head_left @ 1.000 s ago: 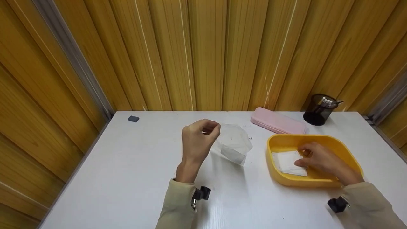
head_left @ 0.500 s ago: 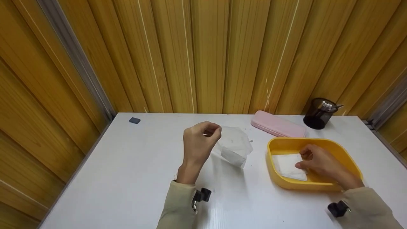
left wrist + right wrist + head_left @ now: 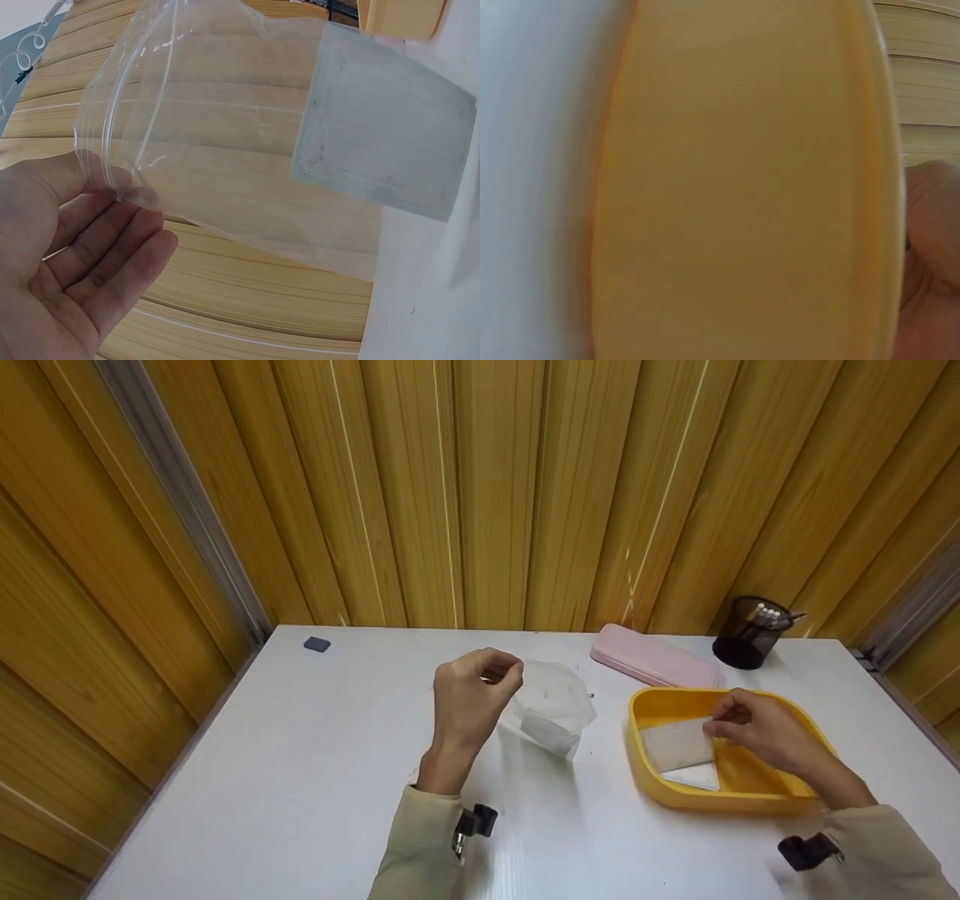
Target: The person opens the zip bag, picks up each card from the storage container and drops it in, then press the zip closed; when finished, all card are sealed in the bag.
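My left hand [image 3: 466, 712] pinches the top edge of a clear zip bag [image 3: 553, 690] above the table. In the left wrist view a flat, pale square piece [image 3: 382, 127] lies inside the bag [image 3: 217, 142], at its far end from the fingers. My right hand [image 3: 765, 735] pinches the right edge of a thin whitish square piece [image 3: 679, 744], tilted up inside the yellow tray [image 3: 645, 776]. Beneath it lies another white square piece [image 3: 697, 775]. In the right wrist view the tray's wall [image 3: 735, 180] hides most of the hand.
Behind the tray lies a pink pencil case [image 3: 652, 656]. A black mesh pen holder [image 3: 742, 637] with several pens stands at the back right. A small dark blue block [image 3: 316, 644] sits at the back left of the white table [image 3: 300, 765]. Wood-patterned panels [image 3: 487, 510] rise behind.
My right hand has lifted the top square piece slightly off the one beneath, which now shows at the front. The left hand and zip bag have stayed almost still.
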Action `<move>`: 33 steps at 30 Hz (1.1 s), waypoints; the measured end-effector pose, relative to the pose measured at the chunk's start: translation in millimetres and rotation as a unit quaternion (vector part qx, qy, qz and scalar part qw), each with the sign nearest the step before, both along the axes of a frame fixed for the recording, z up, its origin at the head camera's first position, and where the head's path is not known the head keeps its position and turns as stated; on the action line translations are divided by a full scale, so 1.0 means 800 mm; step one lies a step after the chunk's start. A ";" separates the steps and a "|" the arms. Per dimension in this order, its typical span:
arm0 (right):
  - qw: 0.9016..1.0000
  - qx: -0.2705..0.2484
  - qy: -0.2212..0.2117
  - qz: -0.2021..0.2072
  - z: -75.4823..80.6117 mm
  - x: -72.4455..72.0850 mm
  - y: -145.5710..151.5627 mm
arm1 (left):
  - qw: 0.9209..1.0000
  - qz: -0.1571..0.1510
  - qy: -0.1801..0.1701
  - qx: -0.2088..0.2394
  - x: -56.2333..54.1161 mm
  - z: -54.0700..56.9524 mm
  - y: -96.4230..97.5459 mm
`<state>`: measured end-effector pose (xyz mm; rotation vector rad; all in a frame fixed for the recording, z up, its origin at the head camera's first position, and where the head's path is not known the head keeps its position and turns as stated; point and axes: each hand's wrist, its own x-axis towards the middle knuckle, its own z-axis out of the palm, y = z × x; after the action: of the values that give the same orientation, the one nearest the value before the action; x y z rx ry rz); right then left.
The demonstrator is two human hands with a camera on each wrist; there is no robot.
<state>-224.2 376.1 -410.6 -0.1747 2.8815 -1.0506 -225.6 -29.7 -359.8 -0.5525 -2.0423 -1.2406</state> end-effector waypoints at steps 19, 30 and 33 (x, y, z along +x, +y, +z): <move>0.987 -0.059 0.150 0.006 0.057 0.012 -0.018 | 1.000 0.006 0.000 -0.008 -0.005 -0.003 -0.008; 0.955 -0.088 0.284 0.014 0.101 0.028 -0.068 | 1.000 0.011 -0.007 -0.007 -0.007 -0.003 -0.007; 0.945 -0.102 0.311 0.022 0.114 0.034 -0.084 | 1.000 0.011 -0.009 -0.006 -0.006 -0.002 -0.007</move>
<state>-197.1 308.5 -319.5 -0.6984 3.2590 -1.5161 -230.7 -35.3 -361.5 -0.5258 -2.0662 -1.2243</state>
